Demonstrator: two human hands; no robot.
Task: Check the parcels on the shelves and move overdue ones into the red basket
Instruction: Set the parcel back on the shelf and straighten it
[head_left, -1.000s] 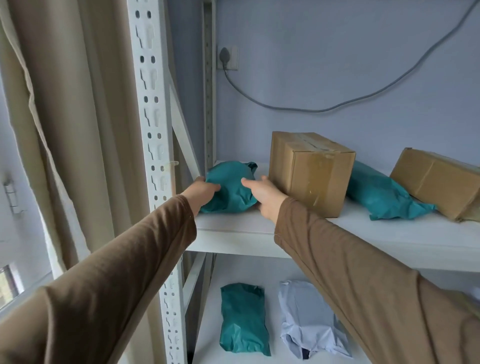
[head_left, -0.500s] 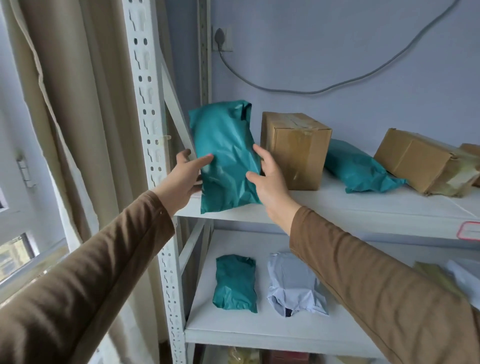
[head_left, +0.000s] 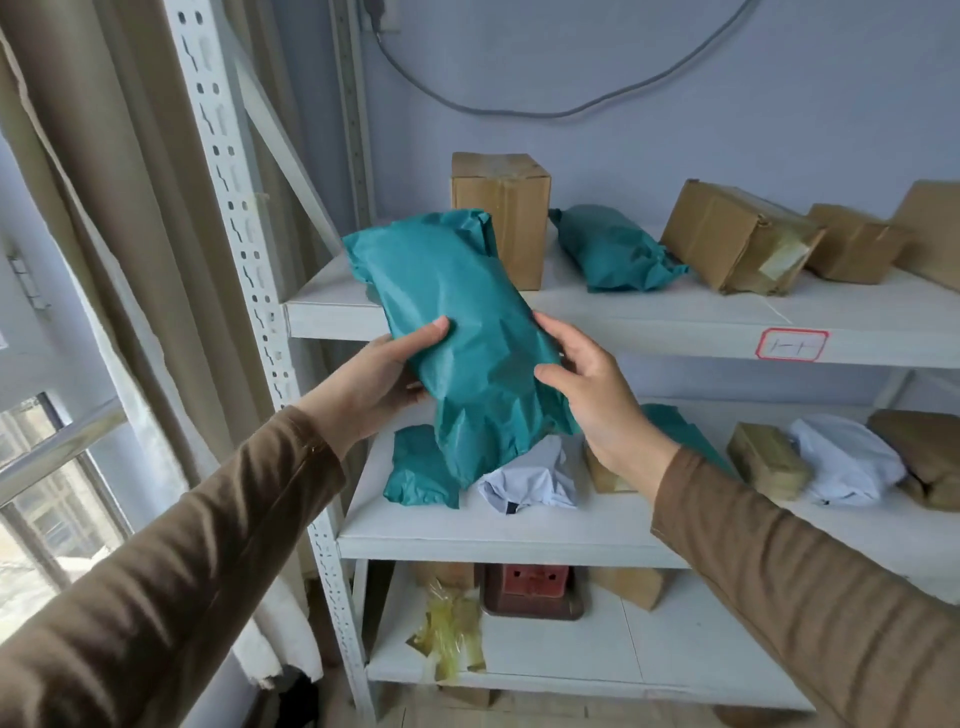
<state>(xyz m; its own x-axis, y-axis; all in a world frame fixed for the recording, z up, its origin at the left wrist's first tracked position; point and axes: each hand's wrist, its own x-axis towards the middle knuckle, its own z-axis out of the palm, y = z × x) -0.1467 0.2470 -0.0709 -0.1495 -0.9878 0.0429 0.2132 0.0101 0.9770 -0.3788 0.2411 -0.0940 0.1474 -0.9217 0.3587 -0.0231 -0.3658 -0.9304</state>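
Note:
A teal plastic mailer parcel (head_left: 462, 332) hangs tilted in the air in front of the white shelves, held between both hands. My left hand (head_left: 379, 379) grips its left edge with the thumb on top. My right hand (head_left: 592, 389) holds its right side, thumb on the front. On the upper shelf (head_left: 623, 322) stand a cardboard box (head_left: 511, 202), another teal parcel (head_left: 613, 249) and more boxes (head_left: 732, 234). No red basket shows clearly; a small reddish object (head_left: 535, 579) sits on the bottom shelf.
The middle shelf (head_left: 493, 535) holds a teal parcel (head_left: 415, 467), white mailers (head_left: 530, 480), and brown packages (head_left: 766, 457). A red-bordered label (head_left: 791, 344) marks the upper shelf's edge. A perforated upright (head_left: 249, 291), beige curtain (head_left: 114, 182) and window (head_left: 47, 493) stand at left.
Both hands have pulled the teal parcel off the upper shelf, down and toward me, and it now tilts in front of the shelf edge. The view has dropped and widened.

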